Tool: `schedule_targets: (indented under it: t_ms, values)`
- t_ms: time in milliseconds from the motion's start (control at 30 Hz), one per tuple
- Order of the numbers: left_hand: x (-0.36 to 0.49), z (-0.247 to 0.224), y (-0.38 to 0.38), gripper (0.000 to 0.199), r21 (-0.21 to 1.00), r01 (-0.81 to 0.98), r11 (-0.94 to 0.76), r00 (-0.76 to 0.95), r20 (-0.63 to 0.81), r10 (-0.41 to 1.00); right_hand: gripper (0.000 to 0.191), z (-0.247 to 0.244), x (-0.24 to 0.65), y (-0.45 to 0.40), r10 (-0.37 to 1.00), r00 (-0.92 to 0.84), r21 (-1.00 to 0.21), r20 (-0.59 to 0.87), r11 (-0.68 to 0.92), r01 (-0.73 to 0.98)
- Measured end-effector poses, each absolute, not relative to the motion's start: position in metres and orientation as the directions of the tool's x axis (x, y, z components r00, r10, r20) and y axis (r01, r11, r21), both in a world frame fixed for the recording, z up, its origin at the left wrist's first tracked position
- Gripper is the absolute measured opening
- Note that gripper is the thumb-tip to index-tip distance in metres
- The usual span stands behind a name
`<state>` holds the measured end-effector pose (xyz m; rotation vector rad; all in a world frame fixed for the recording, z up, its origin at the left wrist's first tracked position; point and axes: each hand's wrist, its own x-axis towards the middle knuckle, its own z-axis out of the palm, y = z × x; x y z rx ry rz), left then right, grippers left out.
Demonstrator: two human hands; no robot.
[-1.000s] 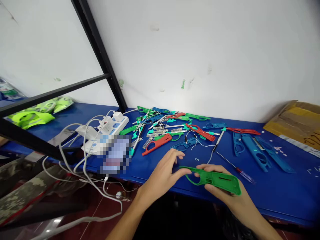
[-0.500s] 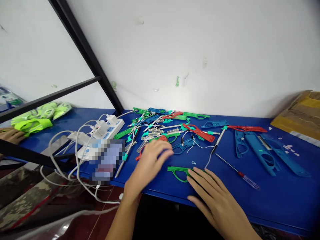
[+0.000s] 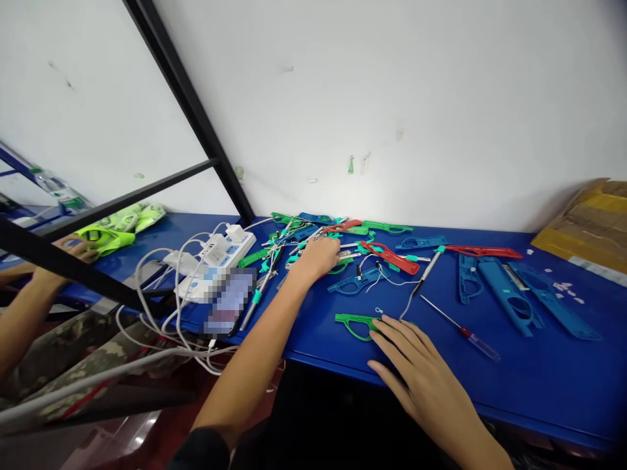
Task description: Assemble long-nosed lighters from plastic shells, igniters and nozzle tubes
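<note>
1. The green plastic half-shell with an open loop at one end (image 3: 351, 318) lies near the front edge of the blue worktop (image 3: 539, 385). Its other end is covered by the right hand (image 3: 409, 365), which is laid flat, fingers extended, clamped on nothing. If that palm were dragged forward or back, the shell could be skidded out of place.
2. The left hand (image 3: 323, 253) is set, knuckles up, in the heap of coloured plastic shells, slim metal parts and white wires (image 3: 345, 226). Its fingertips are hidden, so it cannot be told whether anything is gripped. Neighbouring pieces could be pulled along if wires were snagged.
3. Between the blue plastic shell with a loop (image 3: 363, 281) and the pale rod with a teal end (image 3: 431, 270), a thin white wire is stretched; a careless tug could strain it.
4. The tiny translucent ring (image 3: 378, 310) lies just beside the right fingertips and could be swept away, being so small.
5. The dark-edged smartphone (image 3: 228, 301) is tethered by a white cable; a catching left forearm could dislodge it.
</note>
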<state>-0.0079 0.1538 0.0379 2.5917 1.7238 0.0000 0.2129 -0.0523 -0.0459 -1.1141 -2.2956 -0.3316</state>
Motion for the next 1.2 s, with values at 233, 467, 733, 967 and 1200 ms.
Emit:
schedule_targets:
  t_ms: [233,467,733,967,1200]
  values:
    - [-0.027,0.078,0.188,0.033,0.123,0.950,-0.288,0.259,0.208,0.943,0.039,-0.044,0.215,-0.053,0.663,-0.479,-0.078,0.575,0.628,0.774]
    - [-0.067,0.051,0.170,0.025,0.216,0.839,-0.499,0.495,0.076,0.866,0.045,-0.051,0.215,-0.052,0.668,-0.491,-0.086,0.559,0.636,0.767]
    - [-0.078,0.044,0.192,0.016,0.175,0.877,-0.447,0.454,-0.003,0.891,0.054,-0.030,0.230,-0.050,0.704,-0.503,-0.218,0.502,0.666,0.714]
    - [-0.047,0.049,0.197,0.028,0.214,0.870,-0.444,0.446,0.044,0.894,0.043,0.010,0.221,0.025,0.718,-0.560,-0.077,0.412,0.640,0.764]
    - [-0.040,0.037,0.172,0.035,0.257,0.810,-0.527,0.559,-0.066,0.827,0.033,0.012,0.221,0.107,0.722,-0.543,-0.069,0.429,0.625,0.777]
